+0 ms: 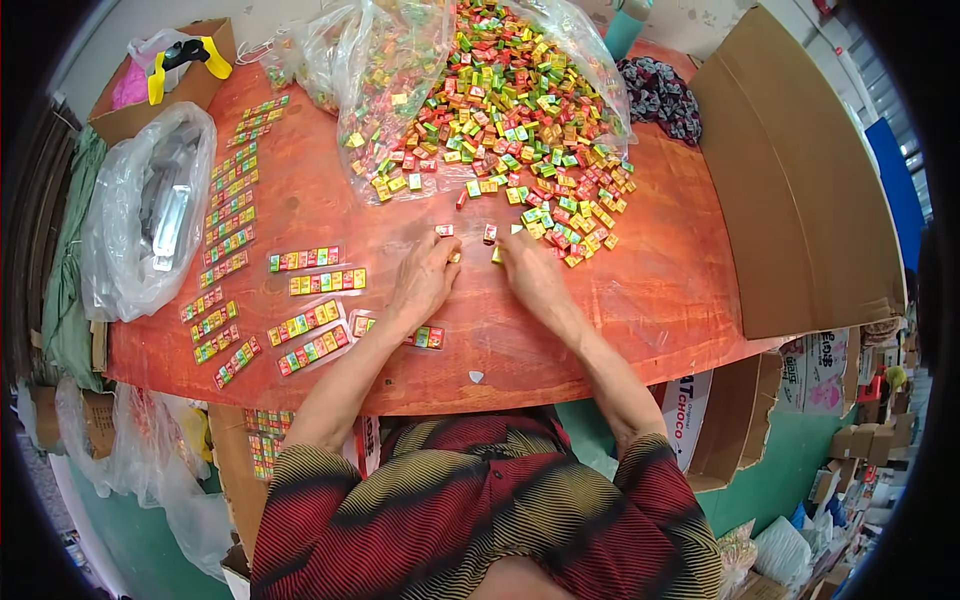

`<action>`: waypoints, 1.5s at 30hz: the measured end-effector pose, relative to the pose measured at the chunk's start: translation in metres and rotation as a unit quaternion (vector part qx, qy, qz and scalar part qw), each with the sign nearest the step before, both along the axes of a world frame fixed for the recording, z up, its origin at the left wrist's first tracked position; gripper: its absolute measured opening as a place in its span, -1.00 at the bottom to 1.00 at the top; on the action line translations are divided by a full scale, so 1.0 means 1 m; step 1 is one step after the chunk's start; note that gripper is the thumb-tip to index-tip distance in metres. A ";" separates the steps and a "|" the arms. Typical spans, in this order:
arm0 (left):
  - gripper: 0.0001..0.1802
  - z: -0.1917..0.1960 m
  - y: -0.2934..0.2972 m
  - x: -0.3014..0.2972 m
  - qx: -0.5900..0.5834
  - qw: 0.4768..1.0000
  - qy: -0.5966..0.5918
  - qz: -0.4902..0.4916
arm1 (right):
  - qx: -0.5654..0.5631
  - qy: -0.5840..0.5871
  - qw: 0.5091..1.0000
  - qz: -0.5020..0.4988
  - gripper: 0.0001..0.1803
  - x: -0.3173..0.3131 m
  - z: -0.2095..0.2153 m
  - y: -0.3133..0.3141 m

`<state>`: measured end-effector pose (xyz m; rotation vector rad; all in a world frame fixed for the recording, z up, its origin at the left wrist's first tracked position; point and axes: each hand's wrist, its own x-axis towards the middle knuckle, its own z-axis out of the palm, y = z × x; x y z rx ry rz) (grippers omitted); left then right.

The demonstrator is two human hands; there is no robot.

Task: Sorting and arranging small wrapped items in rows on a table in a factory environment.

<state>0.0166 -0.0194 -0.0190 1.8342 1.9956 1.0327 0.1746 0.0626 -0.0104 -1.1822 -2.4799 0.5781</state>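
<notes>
My left hand (425, 278) rests on the table, fingers curled down around a small yellow packet that shows at the fingertips. A red-and-white packet (444, 231) lies just beyond those fingers. Opposite it, my right hand (533, 268) is closed too, its fingertips on a yellow-green packet (497, 256) that is partly hidden. Between the hands stands another red packet (489, 233). A big heap of small red, yellow, green and orange block-shaped packets (520, 110) spills toward me from a clear plastic bag (390, 70). Beside my left forearm lie clear strips (313, 350) holding rows of packets.
More filled strips (232, 200) line the table's left side. A plastic bag of clear trays (150, 215) and a carton with a yellow-black tool (185, 65) stand far left. A tall cardboard sheet (800, 180) borders the right. Dark patterned cloth (660, 100) and a teal bottle (627, 28) sit behind.
</notes>
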 end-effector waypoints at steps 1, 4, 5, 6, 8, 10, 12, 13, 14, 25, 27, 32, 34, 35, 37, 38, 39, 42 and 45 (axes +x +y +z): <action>-0.73 -0.001 -0.001 -0.002 0.001 1.000 0.005 0.001 | 0.000 0.001 1.000 0.000 -0.80 -0.003 -0.005 -0.003; -0.72 -0.001 -0.004 -0.006 0.000 1.000 -0.012 0.005 | 0.068 0.102 0.988 0.089 -0.73 -0.009 -0.009 -0.008; -0.72 0.000 -0.004 -0.006 -0.001 1.000 -0.012 0.006 | 0.067 0.103 0.988 0.090 -0.73 -0.010 -0.006 -0.007; -0.72 0.005 -0.004 -0.006 -0.018 1.000 -0.013 0.004 | 0.049 0.106 0.990 0.075 -0.71 -0.011 -0.003 -0.004; -0.72 0.007 -0.004 -0.007 -0.036 0.999 -0.014 0.002 | 0.047 0.102 0.992 0.057 -0.79 -0.017 0.006 0.004; -0.73 0.005 -0.001 -0.008 -0.034 0.999 -0.018 -0.010 | 0.067 0.067 0.993 0.074 -0.81 -0.020 -0.003 0.018; -0.73 0.003 -0.003 -0.010 -0.034 0.999 -0.013 -0.023 | 0.084 0.031 0.991 0.096 -0.82 -0.020 -0.005 0.021; -0.72 0.002 -0.004 -0.011 -0.035 0.999 -0.008 -0.035 | 0.082 0.020 0.991 0.102 -0.84 -0.017 -0.001 0.017; -0.72 0.001 -0.005 -0.012 -0.036 0.999 -0.009 -0.031 | 0.081 0.008 0.991 0.107 -0.85 -0.013 0.000 0.015; -0.63 0.005 0.000 -0.008 -0.057 0.993 -0.065 -0.083 | 0.075 0.077 0.991 0.084 -0.76 0.005 -0.003 -0.012; -0.62 0.004 -0.001 -0.007 -0.050 0.994 -0.056 -0.075 | 0.019 0.084 0.995 0.058 -0.69 0.004 0.003 -0.015; -0.61 -0.003 -0.007 -0.009 -0.027 0.997 -0.065 -0.031 | 0.067 0.100 0.989 0.089 -0.74 -0.028 0.004 0.000; -0.61 -0.008 -0.012 -0.018 -0.018 1.000 -0.010 0.017 | 0.126 0.139 0.974 0.124 -0.80 -0.052 -0.006 0.006; -0.61 -0.008 -0.012 -0.022 -0.017 1.000 -0.009 0.014 | 0.125 0.096 0.979 0.131 -0.81 -0.062 -0.013 0.009; -0.61 -0.004 -0.011 -0.030 -0.010 0.999 -0.024 0.037 | 0.122 0.053 0.981 0.140 -0.82 -0.068 -0.011 0.009; -0.61 -0.002 -0.011 -0.031 -0.008 0.998 -0.032 0.045 | 0.111 0.040 0.979 0.167 -0.80 -0.066 -0.010 0.009; -0.61 -0.001 -0.012 -0.032 -0.009 0.998 -0.033 0.048 | 0.100 0.027 0.975 0.197 -0.79 -0.064 -0.008 0.007; -0.62 0.005 -0.010 -0.037 -0.030 0.998 -0.046 0.008 | 0.141 0.108 0.937 0.302 -0.74 -0.044 -0.013 0.006; -0.61 0.013 -0.006 -0.036 -0.102 0.992 -0.070 -0.041 | -0.028 0.187 0.967 0.169 -0.69 -0.017 -0.002 0.005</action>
